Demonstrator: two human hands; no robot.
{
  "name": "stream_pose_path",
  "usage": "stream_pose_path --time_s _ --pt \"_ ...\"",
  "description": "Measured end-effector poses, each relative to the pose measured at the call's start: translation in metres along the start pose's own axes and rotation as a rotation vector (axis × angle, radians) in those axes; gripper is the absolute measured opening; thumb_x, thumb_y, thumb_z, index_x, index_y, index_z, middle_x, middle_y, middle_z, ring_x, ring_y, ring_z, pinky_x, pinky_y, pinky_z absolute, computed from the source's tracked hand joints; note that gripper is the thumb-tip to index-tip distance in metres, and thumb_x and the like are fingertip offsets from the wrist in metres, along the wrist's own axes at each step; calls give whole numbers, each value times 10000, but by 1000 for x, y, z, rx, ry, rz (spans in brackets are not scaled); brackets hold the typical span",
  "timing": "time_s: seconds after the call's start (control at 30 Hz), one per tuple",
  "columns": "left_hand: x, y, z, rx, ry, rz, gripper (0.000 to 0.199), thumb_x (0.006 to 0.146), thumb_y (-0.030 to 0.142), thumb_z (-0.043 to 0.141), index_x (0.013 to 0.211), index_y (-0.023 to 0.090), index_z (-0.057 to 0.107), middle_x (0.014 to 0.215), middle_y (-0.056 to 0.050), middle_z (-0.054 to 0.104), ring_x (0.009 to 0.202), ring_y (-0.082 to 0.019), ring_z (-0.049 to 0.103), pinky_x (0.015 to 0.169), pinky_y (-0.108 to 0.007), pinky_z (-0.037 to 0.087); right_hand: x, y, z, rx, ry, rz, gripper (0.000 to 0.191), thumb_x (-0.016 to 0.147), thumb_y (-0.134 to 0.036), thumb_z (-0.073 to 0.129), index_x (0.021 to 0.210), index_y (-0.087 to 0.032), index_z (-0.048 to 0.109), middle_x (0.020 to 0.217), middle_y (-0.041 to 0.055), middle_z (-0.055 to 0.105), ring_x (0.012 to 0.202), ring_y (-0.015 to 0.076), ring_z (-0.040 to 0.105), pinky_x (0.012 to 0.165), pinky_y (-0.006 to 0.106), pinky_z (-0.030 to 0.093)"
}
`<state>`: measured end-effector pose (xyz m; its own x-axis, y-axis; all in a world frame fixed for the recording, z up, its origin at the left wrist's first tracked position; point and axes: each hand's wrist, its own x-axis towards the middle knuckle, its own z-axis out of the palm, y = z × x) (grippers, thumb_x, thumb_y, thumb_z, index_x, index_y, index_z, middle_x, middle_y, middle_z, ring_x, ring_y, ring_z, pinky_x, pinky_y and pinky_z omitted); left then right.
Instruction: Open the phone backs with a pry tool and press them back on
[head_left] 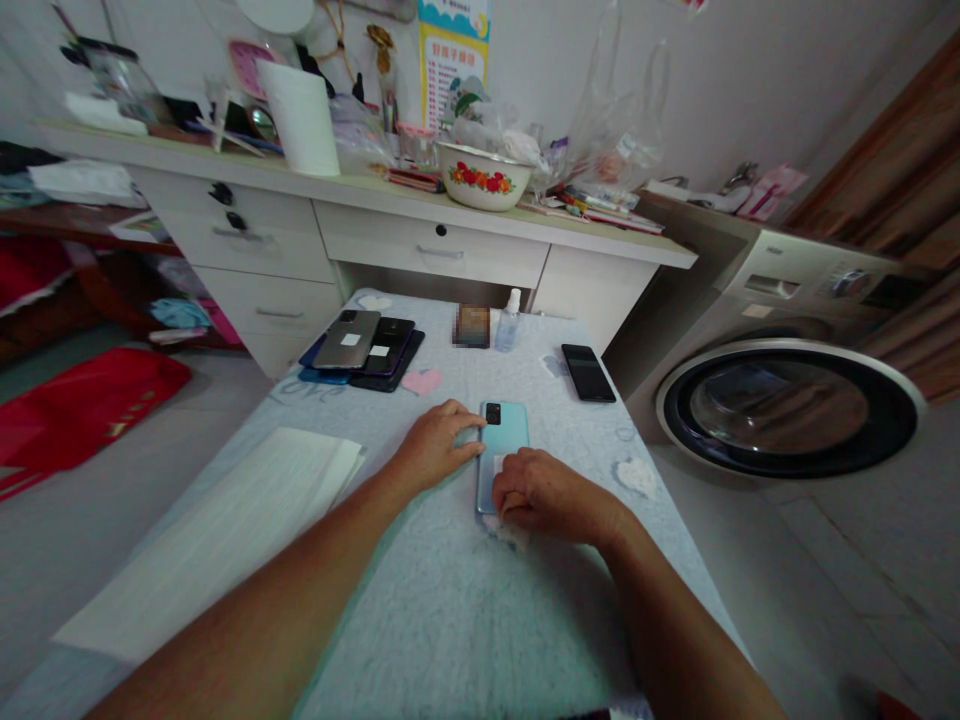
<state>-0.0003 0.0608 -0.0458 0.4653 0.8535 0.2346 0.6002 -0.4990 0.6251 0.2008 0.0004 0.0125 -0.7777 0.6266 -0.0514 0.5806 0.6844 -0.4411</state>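
A light blue phone (pixel 504 433) lies back side up on the cloth-covered table, its dark camera block at the top left. My left hand (pixel 435 447) steadies it, with thumb and fingertips against its left edge. Over its lower right part my right hand (pixel 551 497) is closed, fingers curled down onto the back. A small whitish patch shows beside those fingers; whether it is a sticker or a wipe I cannot tell. What the right fingers pinch is hidden.
Several stacked phones (pixel 349 340), some with white labels, lie at the back left. A spray bottle (pixel 508 322) and a brown pixelated item (pixel 472 326) stand behind. A black phone (pixel 589 373) lies right, pale folded sheets (pixel 217 540) left. A washing machine (pixel 787 280) borders the right.
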Motion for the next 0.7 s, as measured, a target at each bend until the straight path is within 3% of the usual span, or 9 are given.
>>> stream_pose_path --time_s 0.13,0.27,0.43,0.7 --pt "0 2 -1 6 6 7 311 789 269 675 1097 232 684 993 -45 605 927 -212 592 825 -343 477 4 7 7 -43 118 38 134 816 -74 574 754 -171 642 764 10 600 755 139 498 778 267 363" --pt "1 2 0 18 8 9 294 791 265 660 1082 242 689 989 -40 608 944 -216 594 843 -348 473 13 14 15 -58 234 165 100 853 -137 590 817 -168 678 805 36 608 798 159 511 779 276 370" --pt "0 3 0 22 12 6 292 790 257 645 1078 241 691 986 -40 606 940 -213 596 830 -334 478 21 14 19 -117 272 258 127 878 -151 570 853 -152 695 840 62 608 817 172 515 803 294 372" --pt "0 5 -1 7 19 2 301 778 237 660 1077 233 695 988 -45 615 932 -215 593 829 -339 478 19 10 22 -108 218 24 133 846 -131 589 763 -172 685 776 38 607 798 172 514 772 282 375"
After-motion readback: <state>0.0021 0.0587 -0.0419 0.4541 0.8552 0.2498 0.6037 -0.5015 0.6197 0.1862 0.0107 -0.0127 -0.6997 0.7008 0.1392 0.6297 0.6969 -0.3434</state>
